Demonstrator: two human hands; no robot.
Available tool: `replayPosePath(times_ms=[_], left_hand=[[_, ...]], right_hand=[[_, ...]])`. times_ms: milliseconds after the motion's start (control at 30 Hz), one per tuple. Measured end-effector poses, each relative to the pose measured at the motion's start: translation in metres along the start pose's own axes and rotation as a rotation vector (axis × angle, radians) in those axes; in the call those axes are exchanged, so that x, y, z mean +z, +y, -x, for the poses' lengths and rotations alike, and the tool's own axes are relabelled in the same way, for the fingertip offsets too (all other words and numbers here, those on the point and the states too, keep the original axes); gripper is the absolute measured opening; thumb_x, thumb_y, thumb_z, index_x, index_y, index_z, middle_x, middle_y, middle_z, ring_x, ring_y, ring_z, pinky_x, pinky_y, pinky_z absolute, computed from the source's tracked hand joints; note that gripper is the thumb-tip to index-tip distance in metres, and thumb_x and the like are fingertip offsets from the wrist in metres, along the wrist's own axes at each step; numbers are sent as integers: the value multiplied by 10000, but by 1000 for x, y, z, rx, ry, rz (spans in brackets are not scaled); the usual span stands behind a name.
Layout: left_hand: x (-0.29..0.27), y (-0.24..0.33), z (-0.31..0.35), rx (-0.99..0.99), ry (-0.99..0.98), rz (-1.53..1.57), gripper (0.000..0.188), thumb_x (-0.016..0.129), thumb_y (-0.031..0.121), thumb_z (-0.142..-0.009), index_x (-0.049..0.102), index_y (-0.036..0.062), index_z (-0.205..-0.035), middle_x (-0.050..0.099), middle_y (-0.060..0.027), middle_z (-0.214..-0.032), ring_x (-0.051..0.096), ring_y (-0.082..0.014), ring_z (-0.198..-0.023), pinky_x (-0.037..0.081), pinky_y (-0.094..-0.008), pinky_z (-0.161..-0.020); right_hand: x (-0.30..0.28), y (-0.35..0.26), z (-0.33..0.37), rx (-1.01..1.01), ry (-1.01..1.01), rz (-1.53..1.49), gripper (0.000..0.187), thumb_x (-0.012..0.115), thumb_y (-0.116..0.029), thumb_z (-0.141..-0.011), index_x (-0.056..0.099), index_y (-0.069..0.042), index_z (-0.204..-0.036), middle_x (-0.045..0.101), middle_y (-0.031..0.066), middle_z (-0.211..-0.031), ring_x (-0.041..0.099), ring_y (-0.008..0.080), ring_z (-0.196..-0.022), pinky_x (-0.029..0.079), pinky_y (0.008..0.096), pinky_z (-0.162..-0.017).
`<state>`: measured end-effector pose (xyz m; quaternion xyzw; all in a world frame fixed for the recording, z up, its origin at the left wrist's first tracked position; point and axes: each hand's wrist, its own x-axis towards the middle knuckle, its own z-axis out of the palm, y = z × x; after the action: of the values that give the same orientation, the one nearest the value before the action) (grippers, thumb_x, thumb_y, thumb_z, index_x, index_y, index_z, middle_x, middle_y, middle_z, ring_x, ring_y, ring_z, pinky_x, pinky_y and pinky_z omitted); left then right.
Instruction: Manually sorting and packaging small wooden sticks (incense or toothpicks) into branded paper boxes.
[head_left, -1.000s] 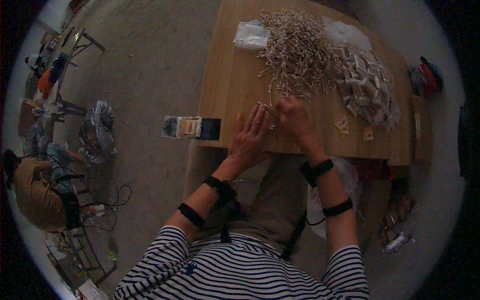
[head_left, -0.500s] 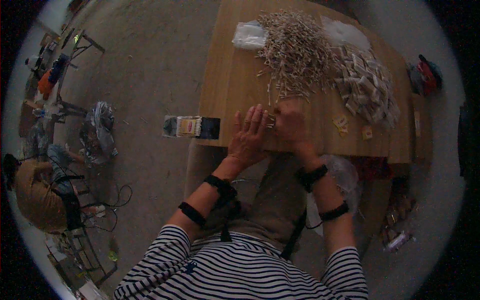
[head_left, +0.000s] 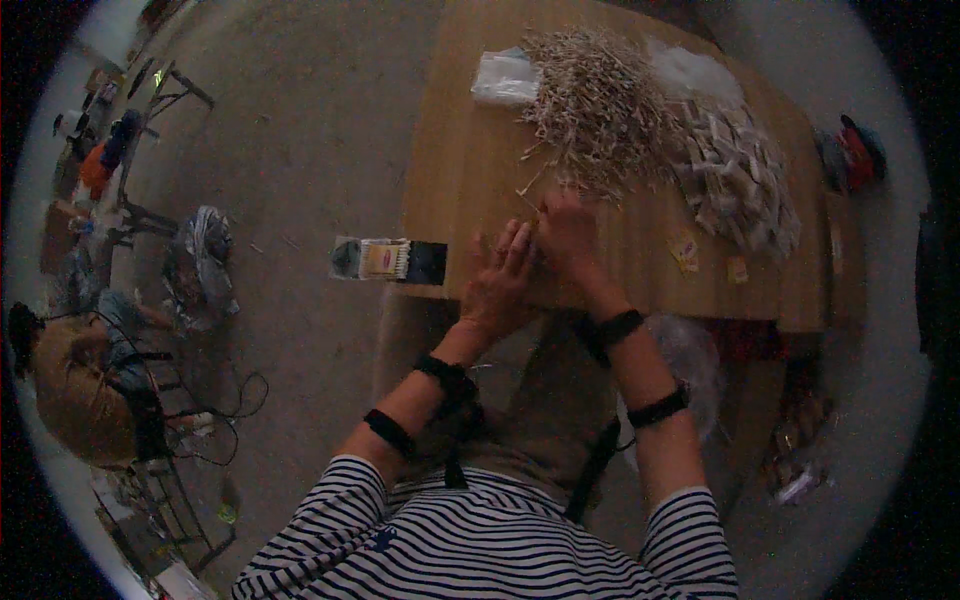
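Observation:
A large loose heap of cotton swabs [head_left: 600, 105] covers the middle of the wooden table [head_left: 450, 170]. At the near side of the heap, my right hand [head_left: 570, 235] is closed in a pinch, with a thin swab [head_left: 528, 203] showing at its fingertips. My left hand [head_left: 498, 280] lies beside it near the table's front edge, fingers stretched out and palm down. The two hands almost touch, and whatever lies beneath them is hidden. Left of my left hand, a clear pack of swabs with a yellow label [head_left: 383, 259] rests at the table's corner, partly over a dark rectangular piece.
Filled swab packs [head_left: 738, 180] are piled right of the heap. Clear plastic bags [head_left: 505, 78] lie at its far left, others [head_left: 695, 72] behind it. Small yellow labels [head_left: 685, 253] sit at the right. A person [head_left: 85, 390] sits at far left beside a bulging plastic sack [head_left: 200, 265].
My right hand has moved slightly left and toward the swab heap, and a swab now shows at its fingertips. The left hand has stayed nearly in place.

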<state>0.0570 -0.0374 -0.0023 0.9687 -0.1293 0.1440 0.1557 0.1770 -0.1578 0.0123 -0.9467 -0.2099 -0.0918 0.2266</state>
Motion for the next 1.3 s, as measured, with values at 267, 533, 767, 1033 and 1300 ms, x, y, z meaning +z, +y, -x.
replayPosePath(times_ms=[267, 533, 767, 1033, 1300], left_hand=[[0, 2, -1, -12, 34, 50, 964, 750, 466, -667, 409, 21, -1451, 312, -181, -1567, 256, -327, -1486, 146, -676, -1148], [-9, 0, -2, 10, -107, 41, 982, 726, 543, -763, 320, 64, -1518, 236, -172, -1612, 220, -349, -1497, 79, -709, -1143], [-1, 0, 1, -22, -41, 63, 985, 700, 572, -778, 311, 62, -1525, 258, -149, -1606, 240, -343, -1490, 87, -707, -1141], [-2, 1, -3, 27, -7, -14, 886, 668, 520, -786, 384, 39, -1474, 328, -167, -1564, 294, -322, -1468, 118, -711, -1137], [3, 0, 2, 35, 72, -8, 825, 684, 462, -771, 447, 18, -1425, 375, -181, -1534, 337, -308, -1451, 199, -688, -1117]], right_hand=[[-23, 12, 21, -12, -126, -49, 92, 624, -93, -811, 624, -43, -888, 621, 184, -915, 616, 391, -886, 492, 481, -770], [-14, 26, 10, 18, -42, -27, 86, 600, -88, -809, 635, -37, -867, 623, 176, -904, 612, 376, -875, 493, 481, -758], [-28, -2, 27, -108, -58, -102, 184, 545, -121, -864, 648, -22, -980, 655, 205, -978, 643, 407, -872, 545, 499, -726], [-9, 1, 2, -11, 27, -27, 252, 551, -200, -892, 597, -26, -1068, 619, 210, -1044, 631, 415, -895, 523, 509, -748], [-8, -23, -22, 25, -108, -107, 301, 636, -187, -838, 572, -30, -1087, 607, 203, -1031, 614, 412, -938, 511, 522, -768]])
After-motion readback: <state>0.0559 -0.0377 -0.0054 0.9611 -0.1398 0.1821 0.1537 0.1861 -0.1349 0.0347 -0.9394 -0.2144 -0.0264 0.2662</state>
